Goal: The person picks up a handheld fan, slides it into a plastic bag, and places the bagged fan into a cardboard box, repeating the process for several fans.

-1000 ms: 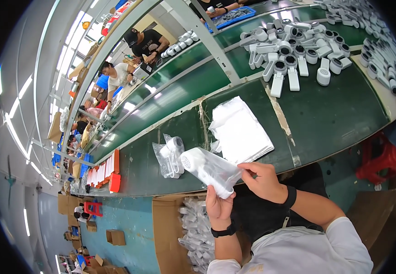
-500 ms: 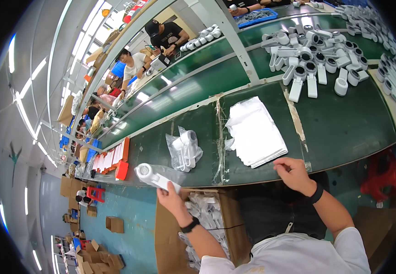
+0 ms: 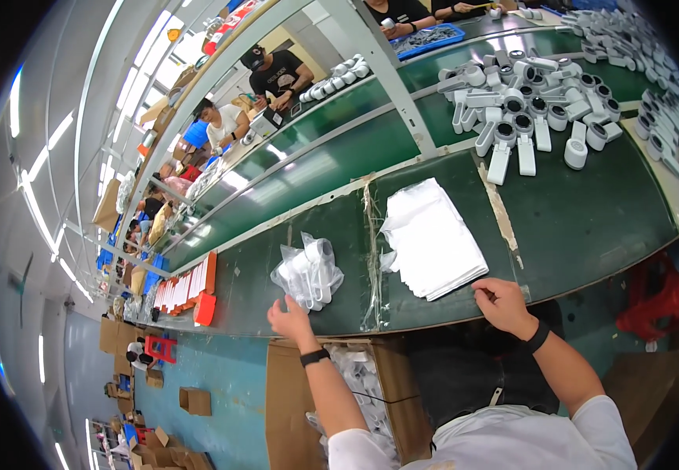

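My left hand (image 3: 289, 321) is empty, its fingers apart, just below the white handheld fans in clear plastic bags (image 3: 308, 270) on the green worktable (image 3: 332, 313). How many fans are bundled there I cannot make out. Beside the lower right corner of a stack of flat white bags (image 3: 433, 239) is my right hand (image 3: 505, 307), its fingers curled in with nothing visible in them. Below the table edge, between my arms, a cardboard box (image 3: 402, 384) contains several bagged white fans (image 3: 359, 372).
Loose white fans (image 3: 523, 106) are heaped at the far right, with more (image 3: 672, 133) along the right edge. Orange-red boxes (image 3: 187, 286) line the table's left end. A metal post (image 3: 386, 70) rises at the back; co-workers sit beyond it. A red stool (image 3: 660, 301) stands at right.
The bagged fan that my left hand held is out of it. That hand has moved slightly up toward the bagged fans on the table. My right hand stays beside the stack, fingers still curled.
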`<state>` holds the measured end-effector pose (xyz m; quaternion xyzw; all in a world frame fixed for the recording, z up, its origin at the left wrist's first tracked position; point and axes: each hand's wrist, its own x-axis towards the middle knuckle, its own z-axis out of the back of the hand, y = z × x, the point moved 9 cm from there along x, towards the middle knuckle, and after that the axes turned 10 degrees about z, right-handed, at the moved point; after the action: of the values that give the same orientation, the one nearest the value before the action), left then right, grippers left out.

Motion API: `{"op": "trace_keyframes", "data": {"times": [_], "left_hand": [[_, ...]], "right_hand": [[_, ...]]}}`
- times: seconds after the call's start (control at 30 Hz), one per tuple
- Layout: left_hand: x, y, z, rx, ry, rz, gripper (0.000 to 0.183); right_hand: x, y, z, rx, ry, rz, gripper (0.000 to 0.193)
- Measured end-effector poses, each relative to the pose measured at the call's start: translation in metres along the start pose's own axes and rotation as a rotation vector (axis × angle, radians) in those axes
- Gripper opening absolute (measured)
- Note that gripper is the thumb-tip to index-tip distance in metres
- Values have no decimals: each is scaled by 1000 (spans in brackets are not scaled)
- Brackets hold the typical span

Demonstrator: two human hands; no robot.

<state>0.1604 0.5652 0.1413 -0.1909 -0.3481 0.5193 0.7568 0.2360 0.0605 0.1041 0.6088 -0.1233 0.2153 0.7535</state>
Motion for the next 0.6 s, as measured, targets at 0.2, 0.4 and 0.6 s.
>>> {"op": "trace_keyframes", "data": {"times": [0.2, 0.4, 0.6], "left_hand": [[-125, -101, 15, -546, 218, -334, 20], [-208, -83, -58, -811, 814, -19, 18], [-215, -83, -58, -771, 749, -38, 18]], "right_hand": [[4, 1, 3, -111, -15, 50, 15], [45, 11, 62, -30, -94, -36, 19], [131, -45, 157, -675, -165, -179, 53]]}}
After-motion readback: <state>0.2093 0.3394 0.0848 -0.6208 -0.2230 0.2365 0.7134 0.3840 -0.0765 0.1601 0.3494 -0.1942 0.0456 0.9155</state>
